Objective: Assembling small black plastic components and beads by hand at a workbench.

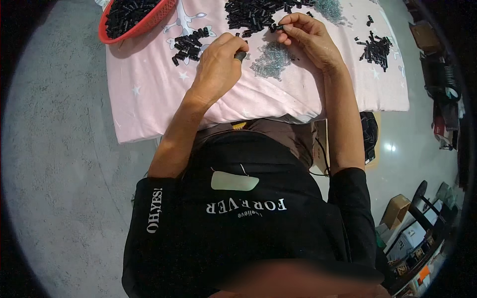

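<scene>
My left hand (218,67) is closed, knuckles up, round a dark, rounded object (240,55) that looks like a tool's handle end. Most of it is hidden in the palm. Thumb and forefinger of my right hand (314,42) pinch a small black plastic piece (279,27) at the near edge of a large pile of black parts (253,15). Between the hands spreads a heap of small shiny metal pieces (272,60), perhaps springs. Several short black cylindrical parts (189,45) lie beyond and left of my left hand.
A red plastic basket (141,22) full of black parts stands at the far left of the pink cloth-covered table (144,109). More metal pieces (330,10) lie at the far right. Another black pile (376,50) sits near the right edge. Boxes (397,211) stand on the floor.
</scene>
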Demonstrator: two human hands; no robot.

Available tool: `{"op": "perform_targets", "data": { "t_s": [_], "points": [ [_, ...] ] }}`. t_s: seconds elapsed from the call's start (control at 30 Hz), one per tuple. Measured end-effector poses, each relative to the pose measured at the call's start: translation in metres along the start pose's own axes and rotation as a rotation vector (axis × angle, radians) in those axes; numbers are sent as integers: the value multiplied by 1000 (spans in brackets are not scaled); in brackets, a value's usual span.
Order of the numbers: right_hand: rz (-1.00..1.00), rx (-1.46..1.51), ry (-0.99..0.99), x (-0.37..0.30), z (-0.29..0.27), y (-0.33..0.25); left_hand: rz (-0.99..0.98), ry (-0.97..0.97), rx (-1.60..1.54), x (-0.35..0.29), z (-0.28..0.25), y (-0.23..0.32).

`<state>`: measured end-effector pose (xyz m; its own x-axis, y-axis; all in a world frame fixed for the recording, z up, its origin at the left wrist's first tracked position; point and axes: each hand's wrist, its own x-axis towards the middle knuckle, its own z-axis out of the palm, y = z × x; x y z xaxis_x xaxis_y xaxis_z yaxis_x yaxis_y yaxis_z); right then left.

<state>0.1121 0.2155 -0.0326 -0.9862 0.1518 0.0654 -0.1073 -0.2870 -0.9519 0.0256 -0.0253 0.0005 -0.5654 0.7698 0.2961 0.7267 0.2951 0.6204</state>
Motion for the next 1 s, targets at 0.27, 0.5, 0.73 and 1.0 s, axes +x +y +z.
{"op": "perform_targets", "data": {
  "t_s": [0.27,0.5,0.73,1.0],
  "points": [
    [7,18,-9,0,-1,1,1,-62,42,-5,4,5],
    [18,-13,8,0,-1,0,-21,-57,-30,-5,4,4],
    [2,-56,4,0,-1,-1,42,-2,-34,-3,5,3],
    [5,-36,-6,0,0,-1,38,-12,-13,-1,8,4]
  ]
}}
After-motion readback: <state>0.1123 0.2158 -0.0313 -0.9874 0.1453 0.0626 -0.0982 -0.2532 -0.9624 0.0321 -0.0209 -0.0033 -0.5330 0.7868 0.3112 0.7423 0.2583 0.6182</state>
